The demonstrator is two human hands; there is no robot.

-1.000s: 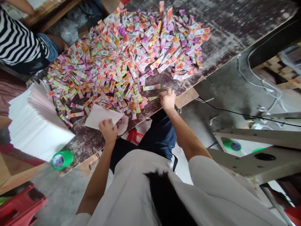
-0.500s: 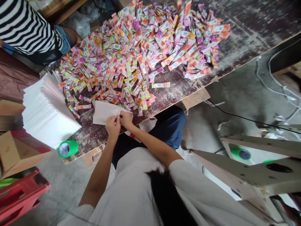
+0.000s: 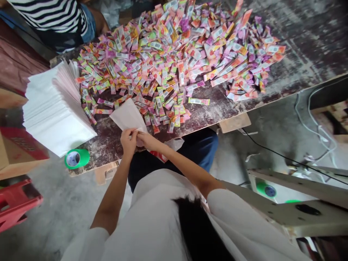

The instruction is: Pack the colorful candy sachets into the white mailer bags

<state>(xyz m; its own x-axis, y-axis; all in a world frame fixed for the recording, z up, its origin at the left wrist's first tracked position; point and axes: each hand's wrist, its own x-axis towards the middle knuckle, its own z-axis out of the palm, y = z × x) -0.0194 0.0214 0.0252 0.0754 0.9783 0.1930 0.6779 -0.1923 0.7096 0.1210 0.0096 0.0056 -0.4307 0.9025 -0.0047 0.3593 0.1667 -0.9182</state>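
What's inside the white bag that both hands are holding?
Its contents are hidden: the white bag is opaque. The left hand and right hand pinch its near end, over the table edge.

Dark, worn wooden worktop [image 3: 312, 43] with whitish scuffs. Grey concrete floor [image 3: 274, 123] beneath, crossed by black cable [image 3: 272, 151] and white cords [image 3: 312, 127]. Red plastic stool [image 3: 16, 203] at lower left. Soft daylight.

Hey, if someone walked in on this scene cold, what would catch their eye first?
The big heap of colourful sachets spread across the worn table. Next, the tall stack of white bags at the table's left end, with a green tape roll by its near edge. In front, the left hand and right hand meet at the mouth of one white bag.
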